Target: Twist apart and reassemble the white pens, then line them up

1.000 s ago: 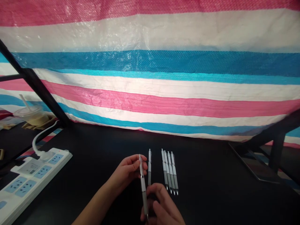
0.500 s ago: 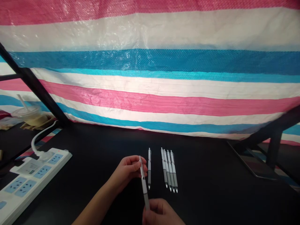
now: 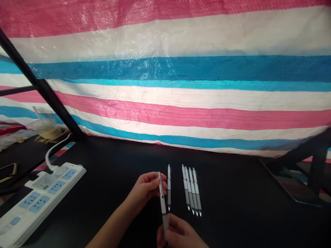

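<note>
Between my two hands is a white and grey click pen [image 3: 162, 204], tilted with its clicker end upward. My left hand [image 3: 148, 189] pinches it near the clip, thumb and fingers closed. Around the grey grip at the lower end, the fingers of my right hand [image 3: 181, 232] are wrapped; the tip is hidden there. A single matching pen [image 3: 169, 187] lies on the black table [image 3: 124, 153] just right of my left hand. Further right, several more such pens [image 3: 191, 191] lie side by side in a row, tips toward me.
At left lies a white power strip [image 3: 43, 201] with a plugged-in white cable [image 3: 48, 155]. A cup with a straw [image 3: 45, 127] and a phone [image 3: 7, 172] are on the far left surface. A dark flat tablet-like object [image 3: 289, 186] lies right. Striped sheeting [image 3: 165, 69] hangs behind.
The view has turned slightly left, so the table items appear further right. My right hand sits a little higher along the pen; both hands still hold it.
</note>
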`<state>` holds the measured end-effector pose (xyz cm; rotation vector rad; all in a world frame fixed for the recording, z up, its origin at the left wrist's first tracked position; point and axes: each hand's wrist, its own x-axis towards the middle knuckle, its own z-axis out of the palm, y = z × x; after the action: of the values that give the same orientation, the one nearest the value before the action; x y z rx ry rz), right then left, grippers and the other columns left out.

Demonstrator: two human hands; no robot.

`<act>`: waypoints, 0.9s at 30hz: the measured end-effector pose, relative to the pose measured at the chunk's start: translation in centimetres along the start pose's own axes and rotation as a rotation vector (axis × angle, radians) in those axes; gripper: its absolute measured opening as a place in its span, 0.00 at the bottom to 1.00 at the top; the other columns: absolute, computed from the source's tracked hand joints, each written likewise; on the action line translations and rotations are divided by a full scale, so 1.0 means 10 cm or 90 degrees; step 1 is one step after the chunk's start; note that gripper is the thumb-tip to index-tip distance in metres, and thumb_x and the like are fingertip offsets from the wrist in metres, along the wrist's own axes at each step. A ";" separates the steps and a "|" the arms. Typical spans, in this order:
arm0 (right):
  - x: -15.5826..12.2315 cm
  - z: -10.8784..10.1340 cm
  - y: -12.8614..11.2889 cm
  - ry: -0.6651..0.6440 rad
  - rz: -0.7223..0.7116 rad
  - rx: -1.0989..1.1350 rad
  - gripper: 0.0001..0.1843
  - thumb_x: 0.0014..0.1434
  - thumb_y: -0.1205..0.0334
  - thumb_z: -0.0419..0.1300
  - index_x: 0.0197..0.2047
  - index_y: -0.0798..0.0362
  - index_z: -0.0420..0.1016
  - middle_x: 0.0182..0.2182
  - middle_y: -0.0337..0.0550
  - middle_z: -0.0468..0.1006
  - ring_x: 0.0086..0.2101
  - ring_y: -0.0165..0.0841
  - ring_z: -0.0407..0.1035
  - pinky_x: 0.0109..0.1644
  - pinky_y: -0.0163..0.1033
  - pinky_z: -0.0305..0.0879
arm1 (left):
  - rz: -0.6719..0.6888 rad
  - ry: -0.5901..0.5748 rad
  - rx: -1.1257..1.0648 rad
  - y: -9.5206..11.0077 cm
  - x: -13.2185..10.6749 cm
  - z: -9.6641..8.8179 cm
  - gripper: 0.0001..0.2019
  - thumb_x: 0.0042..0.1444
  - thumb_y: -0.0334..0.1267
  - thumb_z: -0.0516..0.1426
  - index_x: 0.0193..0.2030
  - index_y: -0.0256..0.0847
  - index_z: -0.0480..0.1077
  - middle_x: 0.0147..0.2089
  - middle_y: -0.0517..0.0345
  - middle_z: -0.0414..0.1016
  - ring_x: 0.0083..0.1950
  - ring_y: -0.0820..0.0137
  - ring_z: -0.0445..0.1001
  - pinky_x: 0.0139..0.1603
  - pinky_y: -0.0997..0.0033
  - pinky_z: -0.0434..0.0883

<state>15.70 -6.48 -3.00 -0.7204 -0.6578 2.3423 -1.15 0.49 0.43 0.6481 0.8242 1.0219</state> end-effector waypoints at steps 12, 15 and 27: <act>0.00 -0.02 0.01 -0.012 0.023 -0.006 0.22 0.47 0.48 0.72 0.32 0.61 0.79 0.29 0.48 0.80 0.29 0.31 0.73 0.37 0.37 0.64 | 0.007 0.013 0.003 0.00 0.01 0.00 0.14 0.48 0.41 0.69 0.37 0.33 0.78 0.30 0.52 0.79 0.28 0.71 0.76 0.31 0.74 0.68; 0.00 -0.03 0.01 -0.026 -0.001 0.006 0.20 0.48 0.51 0.73 0.33 0.59 0.77 0.29 0.46 0.80 0.29 0.30 0.74 0.37 0.36 0.64 | 0.004 0.020 0.006 0.00 0.01 0.00 0.14 0.48 0.41 0.69 0.37 0.34 0.78 0.30 0.52 0.79 0.28 0.71 0.76 0.31 0.73 0.68; -0.03 -0.01 -0.04 -0.043 0.004 0.033 0.18 0.50 0.54 0.73 0.32 0.58 0.73 0.30 0.43 0.78 0.31 0.32 0.75 0.39 0.38 0.64 | 0.001 0.021 -0.002 0.01 0.00 0.03 0.14 0.48 0.41 0.69 0.37 0.34 0.78 0.29 0.52 0.79 0.28 0.71 0.76 0.29 0.75 0.67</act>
<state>16.12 -6.31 -2.75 -0.6234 -0.6234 2.3887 -1.00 0.54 0.68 0.6303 0.8509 1.0377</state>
